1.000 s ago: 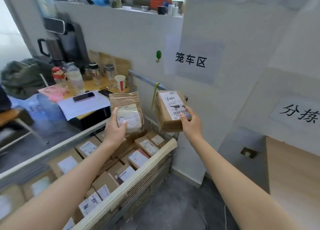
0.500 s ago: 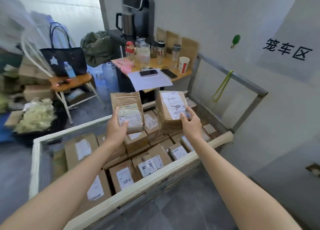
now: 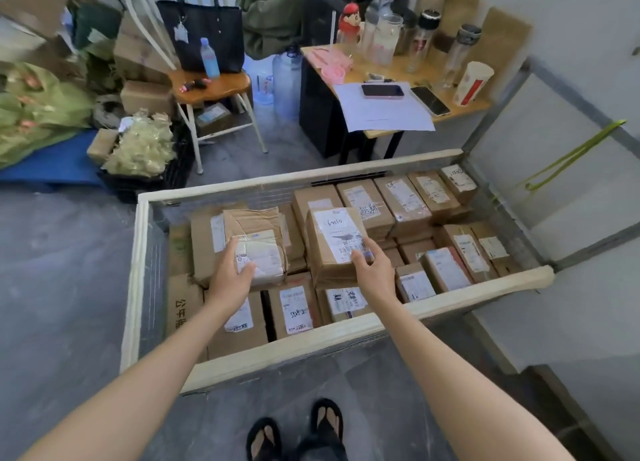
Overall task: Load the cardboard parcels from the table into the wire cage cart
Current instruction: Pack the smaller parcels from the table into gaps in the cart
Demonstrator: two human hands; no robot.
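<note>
The wire cage cart, rimmed in cream padding, stands in front of me, filled with several labelled cardboard parcels. My left hand grips the near end of a crumpled brown parcel with a white label, low inside the cart over the left stack. My right hand holds the near end of a box-shaped parcel with a barcode label, down among the middle parcels. Both forearms reach over the cart's near rim.
Behind the cart a small desk carries bottles, a paper cup, papers and two phones. A wooden stool with a black bag stands at the back left, beside a heap of boxes and bags. A grey wall runs along the right. My sandalled feet stand close to the cart.
Both hands have brought their parcels down from chest height into the cart. My view has tilted downward, so the cart now fills the middle.
</note>
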